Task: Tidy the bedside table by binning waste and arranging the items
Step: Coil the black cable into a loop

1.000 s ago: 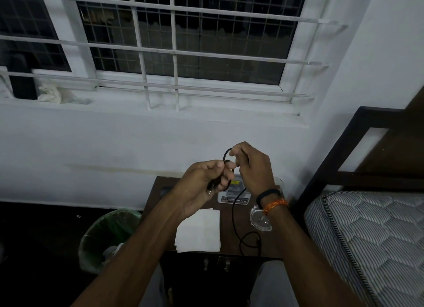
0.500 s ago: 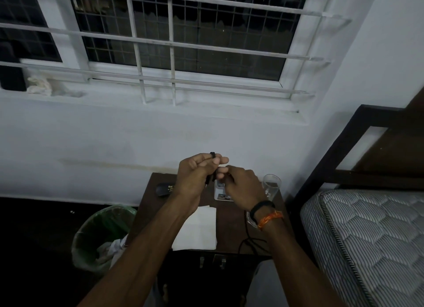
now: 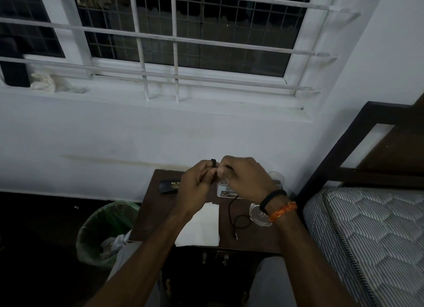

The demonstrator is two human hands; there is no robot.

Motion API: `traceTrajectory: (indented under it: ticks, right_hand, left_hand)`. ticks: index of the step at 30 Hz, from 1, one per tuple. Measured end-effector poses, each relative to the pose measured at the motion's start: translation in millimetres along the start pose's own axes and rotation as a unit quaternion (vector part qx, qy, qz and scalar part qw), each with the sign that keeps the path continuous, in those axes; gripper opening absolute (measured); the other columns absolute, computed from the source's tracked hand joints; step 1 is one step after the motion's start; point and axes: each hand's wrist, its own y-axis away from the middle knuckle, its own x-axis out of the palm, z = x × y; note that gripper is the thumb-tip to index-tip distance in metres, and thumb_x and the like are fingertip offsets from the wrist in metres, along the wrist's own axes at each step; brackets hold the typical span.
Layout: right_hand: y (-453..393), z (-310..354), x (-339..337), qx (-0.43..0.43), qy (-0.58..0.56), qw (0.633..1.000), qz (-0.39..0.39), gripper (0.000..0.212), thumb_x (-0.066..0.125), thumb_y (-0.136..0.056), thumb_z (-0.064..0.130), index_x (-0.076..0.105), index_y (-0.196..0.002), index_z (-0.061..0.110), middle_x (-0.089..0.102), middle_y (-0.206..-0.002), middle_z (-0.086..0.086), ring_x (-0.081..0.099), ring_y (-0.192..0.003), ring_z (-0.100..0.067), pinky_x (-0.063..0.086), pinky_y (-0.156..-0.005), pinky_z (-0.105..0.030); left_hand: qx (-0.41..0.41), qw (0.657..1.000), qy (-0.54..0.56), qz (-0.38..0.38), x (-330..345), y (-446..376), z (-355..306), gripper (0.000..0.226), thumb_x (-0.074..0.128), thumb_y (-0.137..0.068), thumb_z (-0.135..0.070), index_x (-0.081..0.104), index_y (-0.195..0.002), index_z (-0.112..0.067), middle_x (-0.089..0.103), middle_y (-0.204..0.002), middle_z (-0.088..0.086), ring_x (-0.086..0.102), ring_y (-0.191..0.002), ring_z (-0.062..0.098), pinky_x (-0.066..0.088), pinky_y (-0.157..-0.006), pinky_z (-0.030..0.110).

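While the black cable [image 3: 238, 221] trails with its loose end on the brown bedside table [image 3: 149, 215] beside a white tissue [image 3: 202, 226], both hands are raised over the table. The left hand [image 3: 197, 189] and the right hand [image 3: 245, 180] each curl their fingers around the cable's upper part. Behind them stand a drinking glass [image 3: 276, 178] and a black case [image 3: 168, 187]; a green-lined bin [image 3: 103, 228] sits left of the table.

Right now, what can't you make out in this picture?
- Head view: black cable, upper part hidden inside left hand and right hand.
- White box, label covered by the right hand.
- Black spectacle case, gold lettering cut off by the left hand.
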Motion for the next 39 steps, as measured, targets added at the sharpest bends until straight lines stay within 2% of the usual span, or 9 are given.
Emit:
traceTrajectory:
  ticks: [5,9,14,17,23,26,28,32,39]
  right_hand:
    - [-10.9,-6.9,1.1,-0.033,-0.038,0.992,-0.117,0.016,0.058,-0.095,0.025,0.067,-0.083,0.022,0.068,-0.081,0.011,0.061,-0.075,-0.008,0.049,-0.067,-0.029]
    - [-7.3,-9.7,11.0,-0.016,-0.136,0.98,-0.147,0.016,0.06,-0.094,0.021,0.07,-0.082,0.022,0.069,-0.08,0.012,0.061,-0.076,-0.002,0.048,-0.069,-0.023]
    - [9.0,-16.6,41.6,0.042,-0.184,0.98,-0.058,0.023,0.045,-0.099,0.027,0.061,-0.082,0.03,0.069,-0.076,0.003,0.066,-0.075,-0.017,0.054,-0.074,-0.043]
    - [19.6,-11.3,53.8,0.043,-0.147,0.988,-0.004,0.024,0.041,-0.097,0.023,0.057,-0.082,0.03,0.07,-0.079,-0.006,0.067,-0.077,-0.021,0.054,-0.073,-0.041]
    - [31.8,-12.2,57.5,0.035,-0.039,0.996,0.078,0.023,0.042,-0.093,0.018,0.063,-0.083,0.017,0.07,-0.076,-0.003,0.065,-0.07,-0.02,0.054,-0.065,-0.038]
    - [37.0,-3.1,39.2,0.016,-0.007,0.995,0.099,0.023,0.046,-0.095,0.016,0.065,-0.082,0.019,0.064,-0.07,0.005,0.059,-0.065,-0.008,0.04,-0.054,-0.017]
    - [39.4,3.7,27.0,0.003,-0.004,0.994,0.11,0.028,0.047,-0.096,0.017,0.058,-0.073,0.027,0.053,-0.064,0.011,0.049,-0.059,-0.002,0.032,-0.052,-0.018]
    - [38.8,9.7,8.7,-0.004,-0.003,0.997,0.08,0.031,0.046,-0.095,0.013,0.052,-0.07,0.031,0.055,-0.07,0.014,0.05,-0.064,-0.001,0.03,-0.055,-0.017]
    - [24.6,4.1,1.9,-0.027,0.034,0.998,-0.05,0.021,0.048,-0.097,0.02,0.059,-0.081,0.027,0.06,-0.081,0.01,0.055,-0.076,-0.012,0.043,-0.066,-0.031]
  left_hand:
    - [-0.01,0.993,0.112,0.027,3.1,14.9,-17.6,0.02,0.043,-0.104,-0.009,0.061,-0.103,-0.002,0.063,-0.08,0.009,0.059,-0.075,0.011,0.046,-0.07,0.018]
    - [-0.077,0.97,0.222,0.053,-5.4,19.6,-23.6,0.018,0.056,-0.097,-0.011,0.064,-0.104,0.003,0.07,-0.086,0.013,0.06,-0.07,0.017,0.051,-0.066,0.023]
    - [-0.116,0.935,0.329,0.057,-10.2,25.8,-31.0,0.035,0.06,-0.086,-0.013,0.06,-0.107,0.015,0.073,-0.087,0.014,0.057,-0.06,0.013,0.049,-0.058,0.02]
    - [-0.126,0.926,0.353,0.031,-6.9,28.7,-29.3,0.028,0.059,-0.087,-0.011,0.064,-0.106,0.009,0.072,-0.085,0.01,0.056,-0.065,0.014,0.049,-0.063,0.022]
    - [-0.102,0.956,0.274,-0.005,-3.3,33.6,-21.9,0.024,0.055,-0.094,0.001,0.062,-0.116,0.003,0.074,-0.098,0.012,0.063,-0.077,0.015,0.057,-0.07,0.028]
    - [-0.077,0.981,0.179,-0.019,-5.1,35.2,-16.8,0.026,0.056,-0.095,0.002,0.062,-0.12,-0.001,0.074,-0.104,0.013,0.069,-0.09,0.02,0.059,-0.075,0.035]
    - [-0.065,0.987,0.147,-0.008,-5.5,38.3,-15.6,0.024,0.057,-0.095,0.002,0.063,-0.117,-0.001,0.075,-0.103,0.013,0.071,-0.094,0.019,0.059,-0.074,0.031]
    - [-0.052,0.993,0.103,0.026,-5.9,43.9,-14.7,0.016,0.051,-0.098,0.001,0.063,-0.109,0.002,0.073,-0.095,0.003,0.069,-0.089,0.005,0.051,-0.075,0.014]
    - [-0.06,0.99,0.109,0.073,-5.1,51.7,-29.0,0.025,0.037,-0.104,-0.006,0.056,-0.091,0.004,0.058,-0.068,-0.002,0.054,-0.063,0.004,0.042,-0.063,0.012]
